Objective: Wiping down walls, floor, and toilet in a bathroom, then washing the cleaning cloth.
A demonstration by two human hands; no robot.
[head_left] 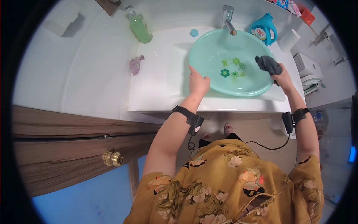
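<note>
A pale green plastic basin [209, 56] with a flower pattern on its bottom sits on the white sink counter, under the faucet [228, 18]. My left hand [198, 81] grips the basin's near left rim, thumb turned toward the inside. At the right rim, my right hand [283, 78] is closed round a bunched dark grey cloth [268, 64], which hangs over the basin's edge. Whether those fingers also hold the rim is hidden by the cloth. Clear water seems to lie in the basin.
On the counter [156, 89] lies a crumpled pinkish cloth [136, 65], left. A green soap pump bottle [140, 28] and a small blue cap [194, 33] stand behind. Right of the faucet are a blue detergent jug [263, 30] and a white cylinder [289, 40]. A wooden door with a brass knob [113, 157] is lower left.
</note>
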